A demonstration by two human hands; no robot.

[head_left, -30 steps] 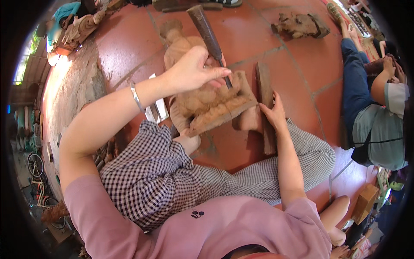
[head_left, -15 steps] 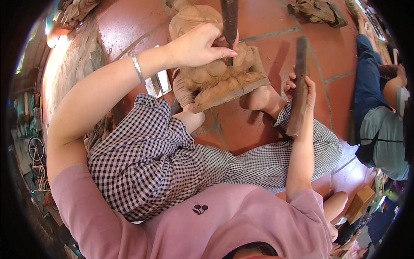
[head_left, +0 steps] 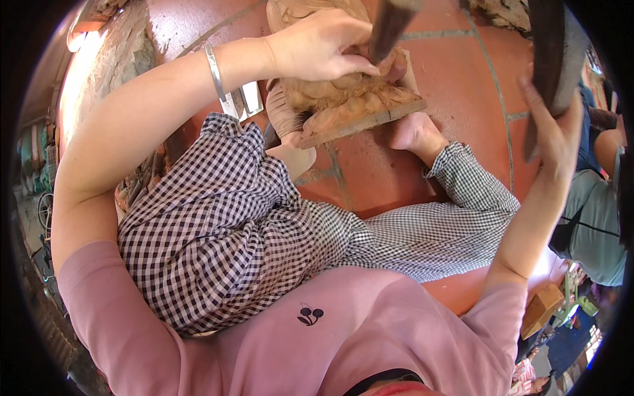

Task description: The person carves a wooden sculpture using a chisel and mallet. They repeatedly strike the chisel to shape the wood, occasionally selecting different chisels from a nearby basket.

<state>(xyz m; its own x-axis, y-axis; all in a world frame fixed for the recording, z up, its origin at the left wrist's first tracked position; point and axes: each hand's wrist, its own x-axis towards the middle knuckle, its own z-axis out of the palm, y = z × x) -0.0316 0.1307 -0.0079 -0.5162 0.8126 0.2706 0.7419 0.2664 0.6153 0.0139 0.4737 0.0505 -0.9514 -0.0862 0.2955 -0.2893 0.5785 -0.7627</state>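
Observation:
My left hand (head_left: pixel 323 47) is closed around a dark chisel (head_left: pixel 391 30), gripping it low, just above the carved wood. The brown wood carving (head_left: pixel 360 113) has rounded, bulging shapes on a flat base and sits on the floor between my bare feet. The chisel leans up to the right; its tip is hidden behind my fingers and the carving. Raised off to the right, my right hand (head_left: pixel 553 135) is wrapped round a long dark wooden bar used like a mallet (head_left: pixel 557 53), which is apart from the chisel.
Red tiles (head_left: pixel 456 79) cover the floor. A rough weathered log (head_left: pixel 125 82) lies at the left. Another rough wood piece (head_left: pixel 505 12) lies at the far right. A person in a teal shirt (head_left: pixel 591 208) sits close on the right, near a wooden block (head_left: pixel 543 310).
My right hand has swung the wooden bar up and to the right, away from the carving. The chisel, upright before, now tilts to the right. My left hand stays by the carving.

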